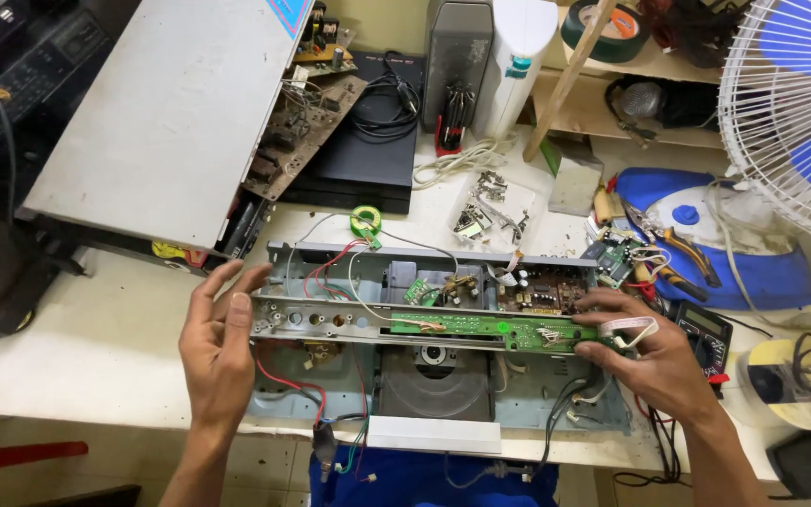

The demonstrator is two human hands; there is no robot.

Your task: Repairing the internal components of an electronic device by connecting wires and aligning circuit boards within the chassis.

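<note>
left hand [221, 343] open beside metal chassis [330, 319]; right hand [650, 352] pinching green circuit board [490, 329]

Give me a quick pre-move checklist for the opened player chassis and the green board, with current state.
1. Left hand on the metal chassis: ok, fingers touch its left end, palm open.
2. Right hand on the green board: ok, fingertips pinch its right end.
3. Board seated along the front rail: cannot tell, fasteners not visible.
4. White ribbon cable free: not ok, it loops over the right fingers.
5. Red wires clear of the edge: not ok, they hang over the table's front.
6. Power off: cannot tell.
</note>
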